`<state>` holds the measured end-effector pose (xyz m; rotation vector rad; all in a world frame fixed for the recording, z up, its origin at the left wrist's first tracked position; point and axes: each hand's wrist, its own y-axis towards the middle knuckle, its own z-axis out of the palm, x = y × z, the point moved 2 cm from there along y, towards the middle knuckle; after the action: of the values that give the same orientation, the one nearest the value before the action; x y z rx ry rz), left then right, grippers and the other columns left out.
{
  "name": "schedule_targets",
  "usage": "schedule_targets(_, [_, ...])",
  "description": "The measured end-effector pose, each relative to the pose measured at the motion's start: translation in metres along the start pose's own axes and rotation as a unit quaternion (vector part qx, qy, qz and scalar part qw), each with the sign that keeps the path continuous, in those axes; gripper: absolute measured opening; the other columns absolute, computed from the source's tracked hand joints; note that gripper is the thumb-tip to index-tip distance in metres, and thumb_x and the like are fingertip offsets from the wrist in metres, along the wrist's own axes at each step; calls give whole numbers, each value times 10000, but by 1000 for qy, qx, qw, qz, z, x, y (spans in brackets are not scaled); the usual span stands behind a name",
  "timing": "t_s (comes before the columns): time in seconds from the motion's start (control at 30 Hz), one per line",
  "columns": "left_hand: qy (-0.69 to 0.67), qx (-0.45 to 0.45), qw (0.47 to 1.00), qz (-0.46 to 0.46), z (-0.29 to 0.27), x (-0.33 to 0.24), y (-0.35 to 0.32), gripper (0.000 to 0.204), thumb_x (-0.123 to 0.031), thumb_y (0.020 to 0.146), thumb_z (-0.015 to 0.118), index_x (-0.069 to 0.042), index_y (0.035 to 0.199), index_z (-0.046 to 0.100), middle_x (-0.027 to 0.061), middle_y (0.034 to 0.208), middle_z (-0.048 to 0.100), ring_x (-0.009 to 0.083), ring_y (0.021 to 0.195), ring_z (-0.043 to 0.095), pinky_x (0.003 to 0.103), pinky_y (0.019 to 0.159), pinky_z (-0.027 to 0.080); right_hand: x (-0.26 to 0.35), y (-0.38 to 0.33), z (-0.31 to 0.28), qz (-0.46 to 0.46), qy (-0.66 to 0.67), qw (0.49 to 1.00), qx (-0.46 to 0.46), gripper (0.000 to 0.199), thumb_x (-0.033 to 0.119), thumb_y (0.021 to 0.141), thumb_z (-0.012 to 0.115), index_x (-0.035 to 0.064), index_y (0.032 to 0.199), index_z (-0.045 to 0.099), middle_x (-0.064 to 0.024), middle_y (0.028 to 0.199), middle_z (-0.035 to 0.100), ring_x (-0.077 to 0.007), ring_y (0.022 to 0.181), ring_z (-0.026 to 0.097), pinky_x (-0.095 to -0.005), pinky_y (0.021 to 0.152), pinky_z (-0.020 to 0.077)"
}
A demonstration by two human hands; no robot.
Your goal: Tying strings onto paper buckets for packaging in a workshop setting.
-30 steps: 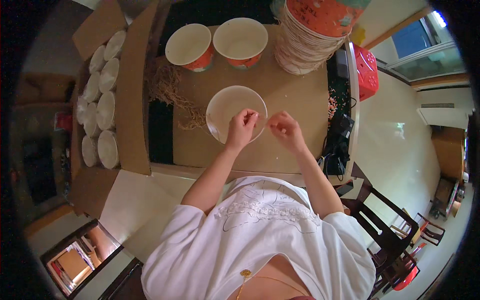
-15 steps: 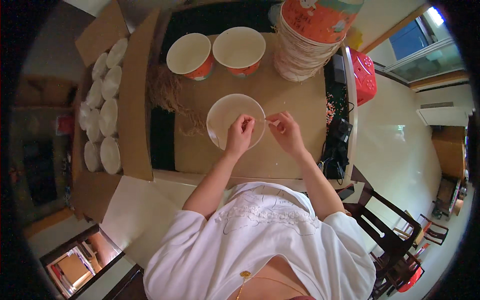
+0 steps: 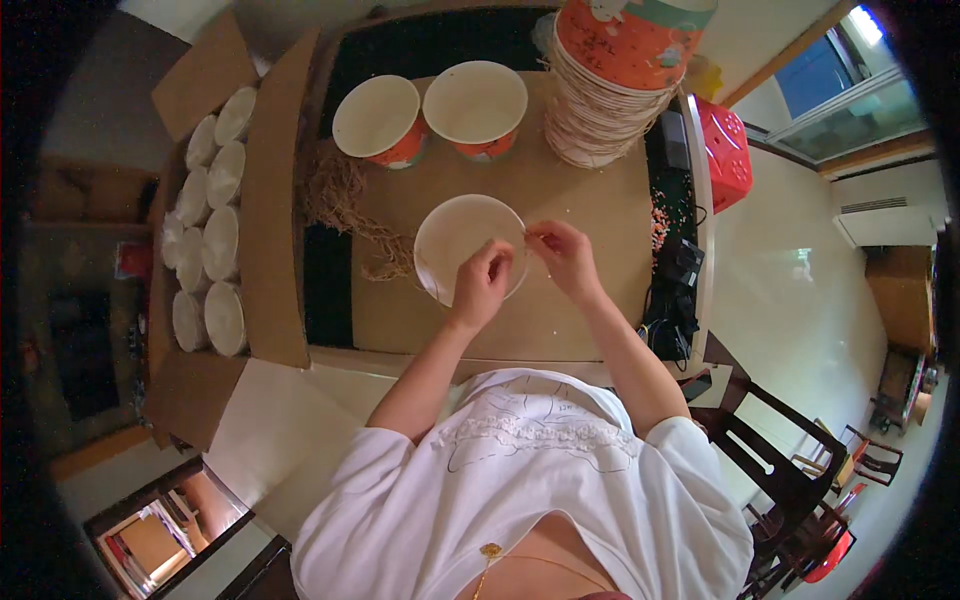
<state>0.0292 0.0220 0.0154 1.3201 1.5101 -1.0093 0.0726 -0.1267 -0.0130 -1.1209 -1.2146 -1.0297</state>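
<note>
A white-lined paper bucket (image 3: 455,232) stands before me on a brown cardboard sheet (image 3: 590,315). A thin line, perhaps twine, runs down its inner left side. Over the bucket's near right part is my left hand (image 3: 482,285), fingers curled together; what they hold, if anything, is too small to make out. At the right rim my right hand (image 3: 567,258) pinches with thumb and forefinger, and what lies between them is hidden. Left of the bucket lies a loose bundle of tan twine (image 3: 340,200).
Two orange paper buckets (image 3: 375,115) stand behind. A tall stack of buckets (image 3: 605,110), wound with twine, rises at back right. An open carton (image 3: 275,200) with several white nested buckets stands left. Black adapters and cables (image 3: 680,275) and a red stool (image 3: 725,155) are at right.
My hands have drawn slightly apart: the left has moved down and the right now pinches at the bucket's right rim. The view has shifted a little.
</note>
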Motion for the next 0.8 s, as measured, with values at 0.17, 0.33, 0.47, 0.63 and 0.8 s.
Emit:
schedule_targets(0.17, [344,14,918,197,-3,-11,-4,173,-67,726,605,-190,835,658,32,730,514,203,672,575,340,553,476,22,7,4,-7,-85,995,58,102,49,802,605,12,888,644,-102,814,652,-168,730,629,-277,653,491])
schedule_targets(0.33, [434,31,869,237,1,-10,-1,138,-133,763,594,-207,861,658,22,714,514,186,615,576,325,490,478,28,15,6,19,-203,974,97,123,122,780,625,41,868,656,-125,809,652,-242,725,637,-332,654,497])
schedule_targets(0.47, [476,14,826,303,8,8,4,83,-179,809,561,-186,853,632,25,661,517,188,544,575,327,417,465,30,20,9,-24,-277,951,139,151,171,778,635,46,859,662,-135,805,648,-300,718,628,-370,635,495])
schedule_targets(0.63, [471,85,851,214,8,9,-1,221,-137,750,576,-176,956,646,44,695,538,215,646,586,359,505,476,37,22,9,-4,-242,964,114,179,212,768,642,63,863,669,-141,797,647,-310,731,629,-387,641,495])
schedule_targets(0.8, [390,36,881,265,4,-4,-5,192,-135,767,567,-157,945,635,54,695,542,226,645,581,362,507,475,40,32,9,0,-295,944,150,160,216,747,651,96,846,688,-137,744,646,-310,721,629,-391,639,492])
